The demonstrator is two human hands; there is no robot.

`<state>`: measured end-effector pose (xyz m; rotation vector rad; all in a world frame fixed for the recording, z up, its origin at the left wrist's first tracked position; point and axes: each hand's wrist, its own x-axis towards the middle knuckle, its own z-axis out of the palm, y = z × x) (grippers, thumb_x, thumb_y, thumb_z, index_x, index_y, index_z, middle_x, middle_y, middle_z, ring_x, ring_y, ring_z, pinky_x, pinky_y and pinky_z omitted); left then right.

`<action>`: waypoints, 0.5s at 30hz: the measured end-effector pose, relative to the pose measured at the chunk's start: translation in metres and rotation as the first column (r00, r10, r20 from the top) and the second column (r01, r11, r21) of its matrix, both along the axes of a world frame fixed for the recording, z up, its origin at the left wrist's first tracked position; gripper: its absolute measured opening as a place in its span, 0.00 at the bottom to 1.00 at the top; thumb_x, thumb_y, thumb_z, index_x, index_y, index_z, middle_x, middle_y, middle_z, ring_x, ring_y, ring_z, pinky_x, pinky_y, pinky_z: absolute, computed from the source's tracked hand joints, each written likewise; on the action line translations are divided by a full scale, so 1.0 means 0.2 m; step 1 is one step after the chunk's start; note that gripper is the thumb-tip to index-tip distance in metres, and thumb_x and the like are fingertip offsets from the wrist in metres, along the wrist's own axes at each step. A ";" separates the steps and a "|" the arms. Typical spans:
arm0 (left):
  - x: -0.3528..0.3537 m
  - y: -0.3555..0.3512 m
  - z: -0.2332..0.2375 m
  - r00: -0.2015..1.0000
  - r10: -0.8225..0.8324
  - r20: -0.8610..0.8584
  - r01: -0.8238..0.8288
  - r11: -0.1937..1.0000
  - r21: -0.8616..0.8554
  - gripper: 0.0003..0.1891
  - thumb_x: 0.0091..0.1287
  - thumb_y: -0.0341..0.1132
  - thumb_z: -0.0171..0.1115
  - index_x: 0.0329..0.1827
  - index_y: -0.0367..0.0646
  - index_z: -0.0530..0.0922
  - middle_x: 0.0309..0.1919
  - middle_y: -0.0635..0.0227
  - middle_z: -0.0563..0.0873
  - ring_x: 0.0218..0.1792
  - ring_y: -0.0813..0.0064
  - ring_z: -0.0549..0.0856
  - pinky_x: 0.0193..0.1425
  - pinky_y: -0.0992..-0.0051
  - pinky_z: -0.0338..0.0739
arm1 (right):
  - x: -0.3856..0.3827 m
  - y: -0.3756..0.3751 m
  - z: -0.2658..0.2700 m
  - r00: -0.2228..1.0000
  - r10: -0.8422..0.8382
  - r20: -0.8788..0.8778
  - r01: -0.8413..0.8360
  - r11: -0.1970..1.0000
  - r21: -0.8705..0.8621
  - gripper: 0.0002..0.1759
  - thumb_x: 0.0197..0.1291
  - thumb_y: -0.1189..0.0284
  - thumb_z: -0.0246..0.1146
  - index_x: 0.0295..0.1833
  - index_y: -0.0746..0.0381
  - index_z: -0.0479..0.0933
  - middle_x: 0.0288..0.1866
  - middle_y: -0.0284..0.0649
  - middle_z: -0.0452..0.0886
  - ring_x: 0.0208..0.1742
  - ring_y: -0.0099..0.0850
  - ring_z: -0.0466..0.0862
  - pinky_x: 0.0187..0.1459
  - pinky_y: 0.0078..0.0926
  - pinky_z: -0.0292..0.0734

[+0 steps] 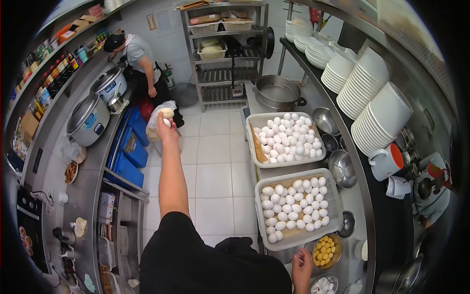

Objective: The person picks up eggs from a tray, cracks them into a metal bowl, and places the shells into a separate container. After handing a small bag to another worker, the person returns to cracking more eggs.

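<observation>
Bowl of white pieces (323, 284), below near egg tray (335, 196): cut by frame edge.
Left hand (164, 125), far up-left of tray: fingers turned away, grip unclear.
Shelf packets (58, 68), far left of tray: labels illegible.

Left hand (165, 130) holding egg (168, 123) over bag (156, 116), right hand (300, 267) below tray (258, 201)

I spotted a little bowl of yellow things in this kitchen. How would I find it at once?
Start at the long counter on the right and find the white egg tray nearest the camera. By its near right corner, beyond the person's right hand, stands a small round steel bowl. It alone holds yellow balls; the neighbouring bowl holds white pieces.
</observation>
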<state>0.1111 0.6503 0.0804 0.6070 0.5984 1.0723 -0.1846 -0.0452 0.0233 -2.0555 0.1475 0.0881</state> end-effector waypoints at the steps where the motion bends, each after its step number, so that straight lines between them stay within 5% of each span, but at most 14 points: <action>1: -0.01 0.07 0.01 0.999 0.016 0.030 -0.016 1.000 -0.003 0.17 0.73 0.48 0.77 0.54 0.49 0.83 0.38 0.69 0.88 0.29 0.79 0.86 0.25 0.81 0.76 | -0.03 -0.03 -0.02 0.997 0.029 -0.071 -0.037 0.992 -0.119 0.23 0.76 0.69 0.67 0.72 0.66 0.78 0.67 0.48 0.82 0.62 0.39 0.84 0.61 0.35 0.79; 3: 0.00 0.17 0.02 0.996 0.074 0.057 -0.071 0.996 -0.054 0.17 0.72 0.47 0.77 0.53 0.47 0.83 0.38 0.68 0.88 0.29 0.78 0.86 0.25 0.81 0.77 | -0.08 -0.10 -0.04 0.975 0.052 -0.218 -0.126 0.930 -0.345 0.32 0.81 0.53 0.62 0.77 0.65 0.78 0.75 0.62 0.80 0.76 0.58 0.79 0.79 0.51 0.68; 6: 0.00 0.27 0.03 0.990 0.123 0.068 -0.115 0.987 -0.111 0.18 0.71 0.46 0.78 0.53 0.44 0.83 0.37 0.67 0.89 0.29 0.77 0.87 0.25 0.80 0.77 | -0.17 -0.12 -0.08 0.990 -0.033 -0.137 -0.005 0.964 -0.266 0.30 0.82 0.53 0.62 0.74 0.66 0.80 0.71 0.64 0.82 0.73 0.58 0.80 0.75 0.51 0.73; 12: 0.04 0.46 0.08 0.987 0.145 0.069 -0.130 0.973 -0.188 0.18 0.71 0.45 0.78 0.52 0.42 0.84 0.37 0.64 0.90 0.28 0.76 0.87 0.23 0.79 0.79 | -0.26 -0.21 -0.12 0.906 0.000 -0.423 -0.161 0.925 -0.345 0.29 0.82 0.54 0.58 0.73 0.64 0.81 0.68 0.59 0.85 0.68 0.62 0.83 0.70 0.54 0.77; 15: 0.08 0.55 0.10 0.989 0.144 0.015 -0.140 0.978 -0.154 0.17 0.72 0.44 0.77 0.51 0.42 0.83 0.36 0.64 0.90 0.26 0.76 0.87 0.23 0.78 0.80 | -0.34 -0.17 -0.19 0.961 0.059 -0.272 -0.159 0.919 -0.362 0.28 0.81 0.54 0.56 0.73 0.62 0.82 0.67 0.56 0.87 0.67 0.60 0.84 0.70 0.54 0.78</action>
